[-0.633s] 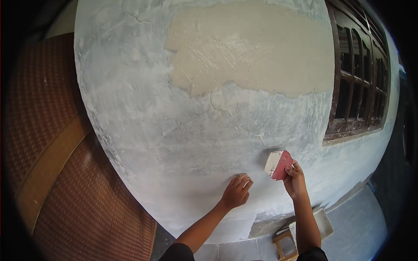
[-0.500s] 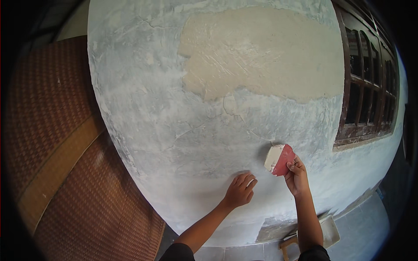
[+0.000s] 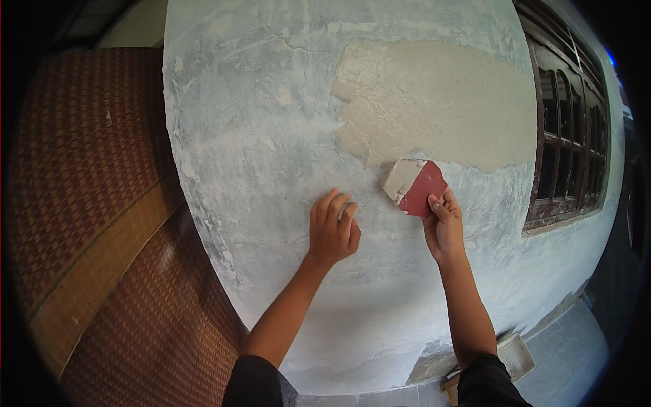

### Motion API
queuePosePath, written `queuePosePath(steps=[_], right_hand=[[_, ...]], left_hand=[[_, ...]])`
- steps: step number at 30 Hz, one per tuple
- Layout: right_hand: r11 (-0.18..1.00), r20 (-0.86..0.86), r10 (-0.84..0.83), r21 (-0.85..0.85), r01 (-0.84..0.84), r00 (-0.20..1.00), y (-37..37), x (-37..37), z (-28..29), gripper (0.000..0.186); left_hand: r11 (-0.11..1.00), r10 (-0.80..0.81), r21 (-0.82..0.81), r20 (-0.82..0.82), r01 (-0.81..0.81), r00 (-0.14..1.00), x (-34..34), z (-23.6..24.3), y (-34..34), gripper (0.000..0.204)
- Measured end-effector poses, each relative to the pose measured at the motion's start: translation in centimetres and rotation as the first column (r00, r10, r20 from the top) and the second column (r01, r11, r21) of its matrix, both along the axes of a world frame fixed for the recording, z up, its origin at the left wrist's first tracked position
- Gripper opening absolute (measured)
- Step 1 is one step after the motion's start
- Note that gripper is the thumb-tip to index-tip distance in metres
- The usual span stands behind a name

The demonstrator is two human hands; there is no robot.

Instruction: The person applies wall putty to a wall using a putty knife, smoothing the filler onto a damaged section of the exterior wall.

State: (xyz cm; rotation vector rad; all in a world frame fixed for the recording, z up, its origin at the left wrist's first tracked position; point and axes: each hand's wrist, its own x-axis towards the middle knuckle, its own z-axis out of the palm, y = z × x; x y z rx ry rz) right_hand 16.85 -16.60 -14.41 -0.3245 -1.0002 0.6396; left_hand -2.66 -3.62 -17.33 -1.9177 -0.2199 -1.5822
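My right hand (image 3: 445, 227) grips a red putty spreader (image 3: 424, 188), thumb on its near face. Pale putty coats the spreader's left part, which lies against or very near the wall, just below the beige patch of filler (image 3: 434, 102). To the left, my left hand (image 3: 332, 227) is raised at the grey-white wall (image 3: 271, 183), its fingers bent and apart, with nothing seen in them. The fingertips are at the wall surface; whether they press on it I cannot tell.
A brown woven panel (image 3: 129, 292) with a tan band fills the left side. A dark wooden window (image 3: 569, 129) is set in the wall at right. Low behind my right forearm, a pale tray (image 3: 517, 357) rests near the tiled floor (image 3: 569, 346).
Both hands have moved up the wall, the right one carrying the spreader up and slightly left to just under the filler patch. My left hand has also shifted left. The view has turned slightly.
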Motion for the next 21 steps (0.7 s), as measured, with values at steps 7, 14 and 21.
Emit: queuePosePath(steps=[7, 14, 21], right_hand=[[0.832, 0.148, -0.546, 0.212, 0.513, 0.825, 1.3, -7.9, 4.4, 0.029], [0.315, 0.117, -0.949, 0.443, 0.839, 0.294, 3.5, -14.4, 7.2, 0.029], [-0.097, -0.016, -0.994, 0.622, 0.777, -0.110, 7.8, -16.4, 7.8, 0.049]], left_hand=[[0.995, 0.010, 0.099, 0.055, -0.016, 0.998, -6.3, 9.0, 2.7, 0.035], [0.980, 0.003, 0.199, 0.123, -0.027, 0.992, -8.9, 16.8, 4.3, 0.039], [0.975, -0.013, 0.219, 0.241, -0.042, 0.970, -8.9, 17.9, 6.4, 0.041]])
